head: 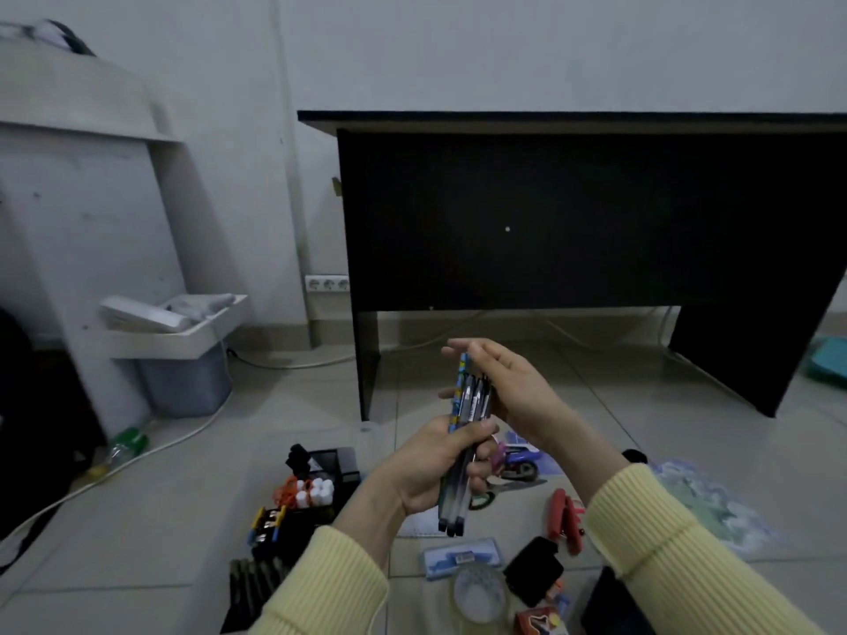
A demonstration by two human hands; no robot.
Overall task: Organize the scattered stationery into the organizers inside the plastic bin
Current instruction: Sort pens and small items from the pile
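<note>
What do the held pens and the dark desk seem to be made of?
Pens: probably plastic; barrels look translucent and glossy, one printed blue. Desk: likely laminated board, matte black; flat panels, paler strip under the top.

the pens (pixel 464 444) in the left hand (pixel 435 474) are mostly clear grey with black ends; the leftmost one is blue with a yellow print. both sleeves (pixel 687 543) are pale yellow and ribbed. left of the left hand are orange rubber bands (pixel 288 491), white caps (pixel 317 490) and black binder clips (pixel 268 527) with yellow and blue arms, by a black organizer (pixel 337 462). below the right hand (pixel 511 389) lie a red tool (pixel 566 520), green-handled scissors (pixel 482 501) and a pale blue box (pixel 460 557). right of that wrist, a sheet (pixel 708 508) shows a blue, green and white print. beyond both hands stands a black desk (pixel 573 213) on pale grey tiles (pixel 618 405).
</note>
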